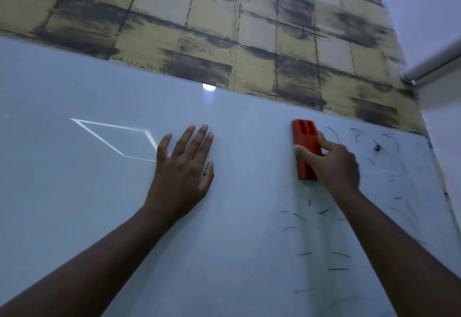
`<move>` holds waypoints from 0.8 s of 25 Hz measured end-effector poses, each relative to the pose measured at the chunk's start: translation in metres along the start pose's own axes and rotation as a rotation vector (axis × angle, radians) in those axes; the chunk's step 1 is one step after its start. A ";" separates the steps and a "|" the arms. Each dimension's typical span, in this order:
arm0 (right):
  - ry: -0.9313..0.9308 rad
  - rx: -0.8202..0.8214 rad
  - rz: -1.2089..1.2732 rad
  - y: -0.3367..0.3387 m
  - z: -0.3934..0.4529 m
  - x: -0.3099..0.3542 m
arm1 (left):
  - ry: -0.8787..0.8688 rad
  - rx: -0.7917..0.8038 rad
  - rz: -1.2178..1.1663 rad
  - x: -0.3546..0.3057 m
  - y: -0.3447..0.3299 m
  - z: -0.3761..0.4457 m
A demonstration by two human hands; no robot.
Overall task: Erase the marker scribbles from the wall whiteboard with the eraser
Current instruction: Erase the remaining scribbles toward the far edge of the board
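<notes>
An indoor room, a home or an office, is suggested. A wide whiteboard (99,192) is mounted on a wall papered in a gold-and-black block pattern (224,17). A rolled blind (434,67) is seen at the far right.

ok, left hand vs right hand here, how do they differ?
The left hand lies flat with fingers spread and holds nothing; the right hand has its grip curled round the red eraser. Left sits on clean whiteboard; right works among leftover marker scribbles. Both are against the board.

Both arms reach up to the whiteboard (74,204): left hand (183,167) pressed flat, fingers spread; right hand (331,164) with its grip curled around the eraser (304,139).
</notes>
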State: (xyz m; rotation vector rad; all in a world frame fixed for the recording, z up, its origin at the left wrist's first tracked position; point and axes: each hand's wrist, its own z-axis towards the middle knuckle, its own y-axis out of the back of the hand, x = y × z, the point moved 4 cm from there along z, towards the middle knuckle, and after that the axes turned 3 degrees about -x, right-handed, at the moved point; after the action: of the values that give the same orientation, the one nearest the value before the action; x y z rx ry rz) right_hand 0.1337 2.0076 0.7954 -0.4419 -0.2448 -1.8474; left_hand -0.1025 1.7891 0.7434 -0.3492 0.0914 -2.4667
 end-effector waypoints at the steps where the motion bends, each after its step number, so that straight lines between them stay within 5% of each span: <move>1: -0.043 -0.019 0.017 0.005 -0.002 -0.015 | -0.001 0.007 -0.005 -0.002 0.000 -0.003; 7: -0.082 -0.043 0.003 0.010 -0.038 -0.036 | 0.021 0.030 0.008 -0.011 0.001 -0.017; 15: 0.385 0.204 -0.096 -0.015 -0.151 0.009 | 0.119 0.051 -0.037 -0.028 -0.001 -0.041; 20: 0.386 0.194 -0.159 -0.003 -0.149 -0.012 | 0.086 0.048 -0.050 -0.031 0.005 -0.066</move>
State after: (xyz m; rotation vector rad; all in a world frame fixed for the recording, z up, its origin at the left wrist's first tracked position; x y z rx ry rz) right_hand 0.1073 1.9626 0.6556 0.0733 -0.1956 -1.9988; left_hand -0.0939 1.8022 0.6718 -0.2273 0.0594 -2.5292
